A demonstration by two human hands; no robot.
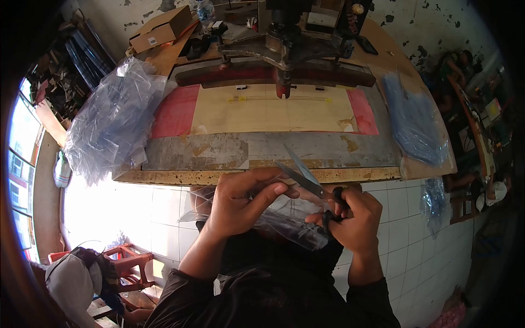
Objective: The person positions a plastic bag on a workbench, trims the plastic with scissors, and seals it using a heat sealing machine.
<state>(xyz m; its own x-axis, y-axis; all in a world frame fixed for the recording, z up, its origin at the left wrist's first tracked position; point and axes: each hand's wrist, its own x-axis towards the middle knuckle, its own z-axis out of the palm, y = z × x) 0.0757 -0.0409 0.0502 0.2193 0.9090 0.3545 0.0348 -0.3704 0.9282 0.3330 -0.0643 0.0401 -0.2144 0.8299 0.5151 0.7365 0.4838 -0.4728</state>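
Observation:
My right hand grips a pair of scissors by the black handles, blades spread apart and pointing up and to the left. Left of the blades, my left hand is closed, thumb toward the fingers, on a thin piece of clear plastic; its edges barely show at the fingertips. More clear plastic lies over my lap, below both hands. Whether it is one piece with what the left hand holds, I cannot tell.
Before me stands a worktable with a press over a cream and pink sheet. Clear plastic heaps at left and right. A cardboard box sits behind. Lower left are a person and a red stool.

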